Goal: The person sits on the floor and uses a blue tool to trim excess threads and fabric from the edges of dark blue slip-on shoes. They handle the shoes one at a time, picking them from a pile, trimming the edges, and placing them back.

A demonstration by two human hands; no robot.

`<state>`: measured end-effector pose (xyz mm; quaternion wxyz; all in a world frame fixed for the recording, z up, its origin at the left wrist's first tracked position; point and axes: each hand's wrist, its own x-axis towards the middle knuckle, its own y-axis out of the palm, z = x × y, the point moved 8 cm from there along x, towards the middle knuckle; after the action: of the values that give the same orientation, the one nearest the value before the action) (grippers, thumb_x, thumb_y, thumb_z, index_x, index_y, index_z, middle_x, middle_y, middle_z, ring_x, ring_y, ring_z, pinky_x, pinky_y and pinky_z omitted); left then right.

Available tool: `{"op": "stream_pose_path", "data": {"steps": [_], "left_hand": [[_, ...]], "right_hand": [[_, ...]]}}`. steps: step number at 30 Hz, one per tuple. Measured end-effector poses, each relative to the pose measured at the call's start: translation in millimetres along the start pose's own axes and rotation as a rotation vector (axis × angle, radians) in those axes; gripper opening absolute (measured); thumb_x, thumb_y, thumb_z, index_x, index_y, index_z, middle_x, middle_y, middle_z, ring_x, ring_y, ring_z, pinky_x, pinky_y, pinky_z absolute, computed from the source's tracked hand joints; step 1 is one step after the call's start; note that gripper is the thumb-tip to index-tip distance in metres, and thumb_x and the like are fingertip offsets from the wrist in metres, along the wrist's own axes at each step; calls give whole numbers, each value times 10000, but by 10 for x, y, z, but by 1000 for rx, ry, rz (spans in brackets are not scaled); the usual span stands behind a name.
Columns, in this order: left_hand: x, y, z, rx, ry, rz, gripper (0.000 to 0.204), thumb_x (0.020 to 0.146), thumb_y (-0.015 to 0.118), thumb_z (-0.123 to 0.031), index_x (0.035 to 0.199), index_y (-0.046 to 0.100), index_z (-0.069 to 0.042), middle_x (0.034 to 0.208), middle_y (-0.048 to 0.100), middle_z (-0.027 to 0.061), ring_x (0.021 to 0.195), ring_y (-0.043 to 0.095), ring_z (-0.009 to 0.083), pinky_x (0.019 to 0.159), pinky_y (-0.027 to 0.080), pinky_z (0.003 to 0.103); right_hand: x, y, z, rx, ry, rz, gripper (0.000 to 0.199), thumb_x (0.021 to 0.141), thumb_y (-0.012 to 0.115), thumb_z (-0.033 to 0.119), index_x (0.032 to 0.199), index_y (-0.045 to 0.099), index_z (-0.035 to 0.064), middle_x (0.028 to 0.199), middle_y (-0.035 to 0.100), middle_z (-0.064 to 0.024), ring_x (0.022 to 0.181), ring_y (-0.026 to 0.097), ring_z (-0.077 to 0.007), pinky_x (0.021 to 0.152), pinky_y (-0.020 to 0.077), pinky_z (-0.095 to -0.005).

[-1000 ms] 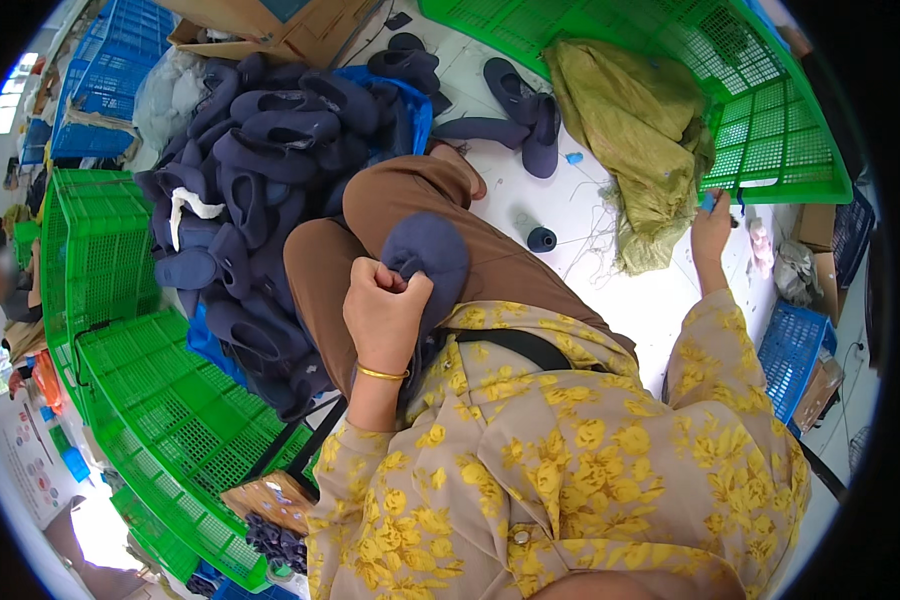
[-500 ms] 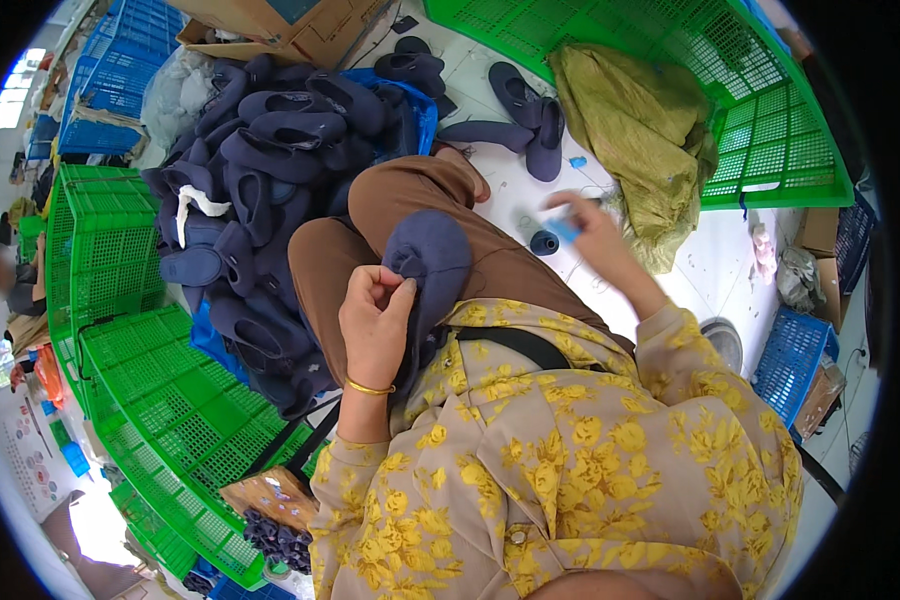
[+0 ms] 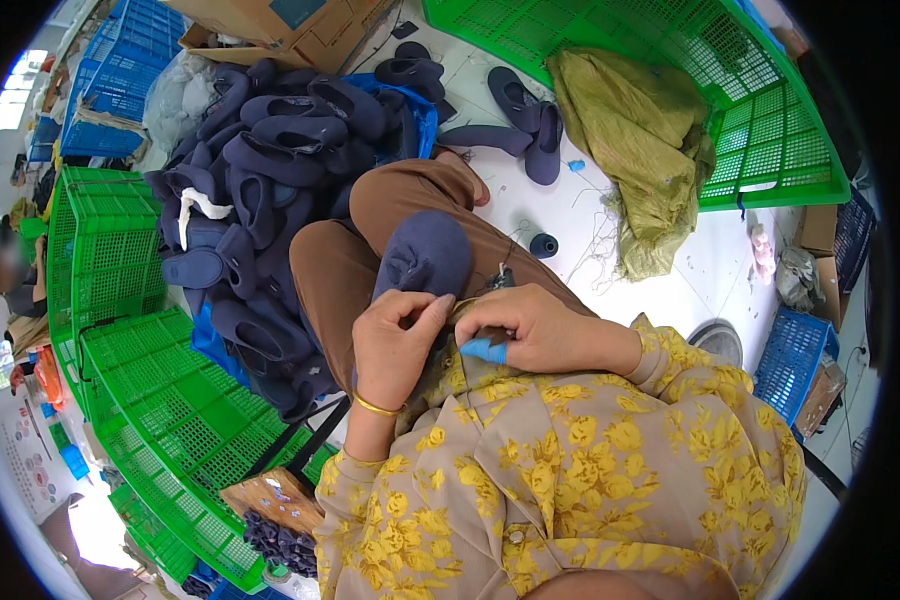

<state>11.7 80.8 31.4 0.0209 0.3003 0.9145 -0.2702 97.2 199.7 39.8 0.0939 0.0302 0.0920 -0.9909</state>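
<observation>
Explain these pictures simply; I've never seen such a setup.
There is no machine: a seated person works with bare hands. One head-worn fisheye camera takes all the pictures, looking down, so edges bend. The left hand, with a gold bangle at its wrist, and the right hand, with something blue on it, are close together near a dark blue shoe in the lap. Whether they pinch anything is unclear. Similar shoes are heaped to the left; a dark spool sits on the white floor.

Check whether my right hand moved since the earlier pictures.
Yes: the right hand has moved toward the picture's lower left, away from the upper-right green crate.
</observation>
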Motion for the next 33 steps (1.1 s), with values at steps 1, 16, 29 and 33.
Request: {"op": "stream_pose_path", "data": {"steps": [1, 16, 29, 33], "left_hand": [[-9, 4, 35, -9, 28, -15, 103, 787, 738, -115, 801, 713, -16, 705, 634, 74, 618, 577, 147, 582, 447, 256], [-148, -30, 336, -550, -278, 145, 70, 928, 600, -92, 911, 609, -25, 673, 551, -38, 517, 415, 18, 460, 313, 176], [-77, 56, 307, -361, -145, 36, 89, 900, 638, -77, 944, 676, -10, 701, 555, -71, 517, 385, -1, 451, 280, 167], [-63, 49, 234, -214, -18, 0, 76, 856, 657, -57, 903, 664, 3, 689, 555, -16, 614, 456, 40, 555, 384, 210]], "right_hand": [[26, -30, 26, -14, 13, 1, 165, 830, 653, 91, 990, 623, 65, 893, 639, -100, 740, 613, -210, 651, 481, -314], [511, -148, -213, -79, -169, -42, 318, 716, 549, -27, 995, 650, 85, 864, 606, -120, 841, 602, -337, 713, 466, -399], [463, -178, -113, -157, -318, -266, 151, 865, 628, 54, 1015, 625, 40, 975, 608, -95, 856, 601, -229, 733, 476, -301], [498, -375, -263, 561, -2, -451, 130, 949, 578, 172, 989, 645, 68, 887, 677, -22, 678, 543, -58, 571, 413, -197]]}}
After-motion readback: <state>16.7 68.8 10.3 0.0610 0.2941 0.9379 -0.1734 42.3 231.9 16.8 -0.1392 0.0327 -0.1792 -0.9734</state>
